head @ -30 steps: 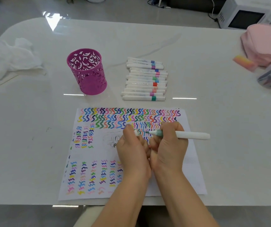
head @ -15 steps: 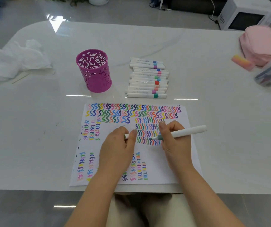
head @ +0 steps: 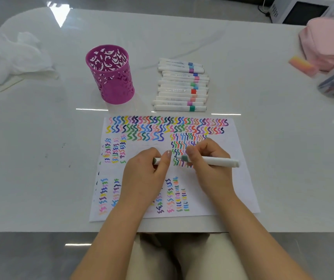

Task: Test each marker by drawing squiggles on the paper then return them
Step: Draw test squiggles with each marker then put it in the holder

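Your left forearm (head: 109, 241) and right forearm (head: 261, 237) angle in toward each other, left hand (head: 145, 175) knuckles-up with fingers curled round the cap (head: 156, 161), right hand (head: 209, 167) just beside it, not quite touching, pinching the marker (head: 218, 161) down near its tip.

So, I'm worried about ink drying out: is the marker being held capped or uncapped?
Uncapped: the marker shows a bare tip over the paper, and the left hand pinches the cap apart from it.
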